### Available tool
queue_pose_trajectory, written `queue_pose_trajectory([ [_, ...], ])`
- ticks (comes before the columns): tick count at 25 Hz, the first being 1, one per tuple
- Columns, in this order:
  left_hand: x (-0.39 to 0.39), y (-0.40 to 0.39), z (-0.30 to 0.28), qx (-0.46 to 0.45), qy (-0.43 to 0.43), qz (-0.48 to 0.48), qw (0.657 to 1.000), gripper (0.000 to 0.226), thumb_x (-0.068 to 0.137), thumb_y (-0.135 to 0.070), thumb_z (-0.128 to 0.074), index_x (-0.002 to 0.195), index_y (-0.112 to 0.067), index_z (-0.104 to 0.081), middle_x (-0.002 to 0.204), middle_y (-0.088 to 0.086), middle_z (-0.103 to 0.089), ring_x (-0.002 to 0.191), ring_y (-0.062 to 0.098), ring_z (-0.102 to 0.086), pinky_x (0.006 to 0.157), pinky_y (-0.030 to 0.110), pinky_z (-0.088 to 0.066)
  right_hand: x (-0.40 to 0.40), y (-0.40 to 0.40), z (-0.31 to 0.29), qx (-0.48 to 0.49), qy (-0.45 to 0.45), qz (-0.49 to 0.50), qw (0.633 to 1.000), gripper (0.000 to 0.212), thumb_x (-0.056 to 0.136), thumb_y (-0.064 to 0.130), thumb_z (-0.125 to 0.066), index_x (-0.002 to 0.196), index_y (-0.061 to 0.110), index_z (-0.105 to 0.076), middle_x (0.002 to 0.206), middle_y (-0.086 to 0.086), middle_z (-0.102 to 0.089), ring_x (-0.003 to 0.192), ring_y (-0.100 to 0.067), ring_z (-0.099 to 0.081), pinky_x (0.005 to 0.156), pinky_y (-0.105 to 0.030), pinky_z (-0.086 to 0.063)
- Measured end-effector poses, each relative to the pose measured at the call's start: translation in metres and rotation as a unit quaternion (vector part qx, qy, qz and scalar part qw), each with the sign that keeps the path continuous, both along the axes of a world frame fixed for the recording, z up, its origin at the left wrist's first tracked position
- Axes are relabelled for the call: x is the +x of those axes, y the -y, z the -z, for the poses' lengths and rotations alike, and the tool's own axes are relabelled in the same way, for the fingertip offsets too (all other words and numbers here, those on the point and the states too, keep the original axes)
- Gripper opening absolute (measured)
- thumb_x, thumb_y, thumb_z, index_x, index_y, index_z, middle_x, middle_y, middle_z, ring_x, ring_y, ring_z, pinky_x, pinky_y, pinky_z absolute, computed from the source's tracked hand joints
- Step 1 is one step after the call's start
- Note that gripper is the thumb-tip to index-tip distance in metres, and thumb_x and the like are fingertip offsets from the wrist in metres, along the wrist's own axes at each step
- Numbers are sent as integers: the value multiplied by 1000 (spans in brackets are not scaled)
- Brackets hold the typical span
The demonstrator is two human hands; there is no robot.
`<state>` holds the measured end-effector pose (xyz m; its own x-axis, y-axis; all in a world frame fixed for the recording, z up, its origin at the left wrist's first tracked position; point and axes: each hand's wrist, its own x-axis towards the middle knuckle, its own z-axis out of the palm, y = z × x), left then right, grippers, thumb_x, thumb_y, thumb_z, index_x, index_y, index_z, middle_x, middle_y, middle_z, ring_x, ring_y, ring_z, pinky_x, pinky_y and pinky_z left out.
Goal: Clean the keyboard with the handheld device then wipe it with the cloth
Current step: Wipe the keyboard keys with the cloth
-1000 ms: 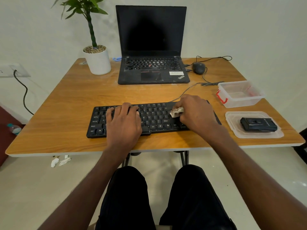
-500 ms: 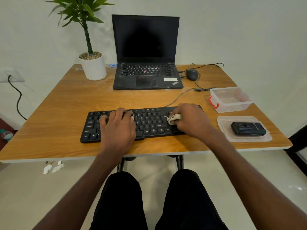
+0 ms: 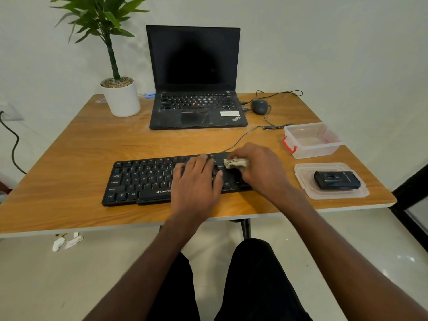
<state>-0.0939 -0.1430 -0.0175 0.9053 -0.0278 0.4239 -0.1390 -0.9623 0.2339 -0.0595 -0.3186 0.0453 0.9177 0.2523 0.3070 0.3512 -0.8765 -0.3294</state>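
While the left hand [image 3: 196, 181] lies flat on the black keyboard [image 3: 143, 179], fingers straight and spread over the keys right of centre, the right hand [image 3: 259, 170] curls round a small crumpled cloth [image 3: 235, 162] and presses it onto the keys at the keyboard's right end. That hand hides the keys beneath it, and the two hands sit just beside each other, thumb near cloth. The keyboard rests near the front edge of the wooden tabletop [image 3: 69, 158], at six o'clock from the open laptop [image 3: 194, 89], whose screen is dark. At three o'clock from the keyboard, a clear lid [image 3: 303, 179] carries the black handheld device [image 3: 335, 180], lying flat and untouched. Beyond it, at one o'clock from the right hand, stands a clear plastic box [image 3: 310, 140] with red clips. A dark mouse [image 3: 259, 106] sits just right of the laptop, its cable looping along the back edge, and another thin cable runs toward the keyboard's back right. At eleven o'clock stands a white pot [image 3: 121, 100] with a green plant [image 3: 102, 19]. Scraps of white paper [image 3: 66, 243] lie on the floor under the left edge.
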Motion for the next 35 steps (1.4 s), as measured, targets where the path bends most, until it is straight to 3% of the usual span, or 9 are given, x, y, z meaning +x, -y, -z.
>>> queue_pose_trajectory([
  [2, 4, -4, 5, 9, -2, -2, 1000, 48, 107, -43, -37, 140, -19, -63, 143, -1, -60, 134, 20, -54, 117, 53, -34, -1, 11, 3, -41, -14, 33, 999, 37, 86, 11, -73, 117, 32, -76, 110, 4, -68, 100, -22, -61, 77, -42, -57],
  [6, 5, -2, 7, 20, -8, -9, 1000, 44, 108, -39, -40, 141, -19, -62, 143, -1, -60, 133, 20, -54, 118, 53, -34, 5, 29, 5, -39, 2, 140, 989, 36, 86, 14, -74, 119, 27, -75, 108, 0, -69, 96, -23, -62, 71, -38, -54],
  [11, 4, -4, 7, 15, 9, -5, 1000, 42, 108, -38, -44, 139, -18, -64, 142, -1, -61, 131, 20, -55, 116, 51, -35, -3, -5, 17, -22, 21, 24, 999, 38, 88, 11, -71, 123, 28, -74, 114, 8, -67, 105, -20, -59, 77, -36, -54],
  [17, 2, -3, 5, 8, 5, -9, 1000, 42, 108, -38, -44, 138, -19, -66, 141, -2, -62, 131, 18, -56, 118, 51, -32, 2, 30, 2, -66, -5, 140, 988, 28, 92, 17, -70, 119, 20, -73, 108, -3, -67, 100, -24, -60, 68, -38, -46],
  [21, 2, 3, -2, 19, 2, -22, 1000, 44, 109, -43, -38, 133, -19, -66, 134, 0, -64, 125, 21, -58, 119, 52, -30, 2, 60, -1, 19, 13, 164, 986, 32, 88, 11, -70, 116, 26, -75, 105, -3, -72, 93, -24, -65, 69, -38, -54],
  [23, 7, 15, -8, 15, -15, -48, 999, 49, 110, -48, -35, 130, -18, -67, 130, 3, -64, 122, 25, -59, 117, 51, -31, 2, 65, 5, 43, 31, 142, 988, 39, 87, 8, -70, 120, 29, -74, 108, -1, -72, 96, -22, -64, 76, -43, -58],
  [27, 11, 26, -4, 15, -25, -68, 997, 48, 107, -49, -37, 133, -18, -62, 133, 6, -57, 123, 28, -54, 112, 52, -35, -3, 55, 21, 10, 41, 47, 998, 47, 86, -4, -65, 121, 26, -75, 115, 7, -68, 107, -23, -53, 75, -32, -44],
  [32, 12, 26, -2, 5, -17, -72, 997, 45, 106, -48, -40, 132, -19, -62, 133, 5, -55, 123, 27, -54, 114, 54, -33, -6, 71, 13, -69, 23, 228, 971, 38, 87, 9, -75, 122, 24, -74, 121, 0, -66, 111, -28, -51, 71, -40, -46],
  [35, 12, 26, 1, 6, -5, -74, 997, 42, 105, -46, -43, 130, -18, -62, 131, 6, -56, 121, 28, -54, 113, 54, -35, -10, 62, 13, -55, 9, 225, 973, 39, 87, 9, -75, 124, 17, -71, 125, -5, -64, 117, -30, -52, 86, -45, -53],
])
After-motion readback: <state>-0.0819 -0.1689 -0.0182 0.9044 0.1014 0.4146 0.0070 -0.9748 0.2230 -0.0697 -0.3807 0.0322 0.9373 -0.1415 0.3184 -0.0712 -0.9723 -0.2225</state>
